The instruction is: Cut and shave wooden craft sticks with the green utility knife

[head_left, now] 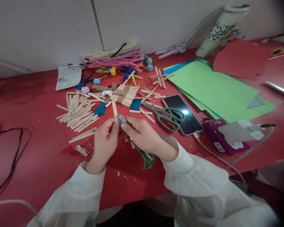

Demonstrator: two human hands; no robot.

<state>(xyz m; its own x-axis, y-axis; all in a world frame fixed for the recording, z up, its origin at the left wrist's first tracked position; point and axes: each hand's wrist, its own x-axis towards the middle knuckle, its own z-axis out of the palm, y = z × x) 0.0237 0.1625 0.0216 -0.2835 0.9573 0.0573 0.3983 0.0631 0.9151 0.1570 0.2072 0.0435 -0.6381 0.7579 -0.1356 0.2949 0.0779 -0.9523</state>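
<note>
My left hand (106, 137) is closed in a pinch on a wooden craft stick (114, 109) that points away from me. My right hand (142, 134) is wrapped round a green-handled cutter (145, 157), its metal jaw (121, 119) set against the near end of the stick. Both hands hover over the red table (38, 148), just in front of a glued panel of sticks (125, 94). White sleeves cover both arms.
A heap of loose sticks (78, 113) lies to the left. Scissors (168, 117), a phone (182, 114), a purple box (223, 138), green paper (215, 90), red paper (241, 58), pipe cleaners (115, 60) and a black cable (11, 151) surround the hands.
</note>
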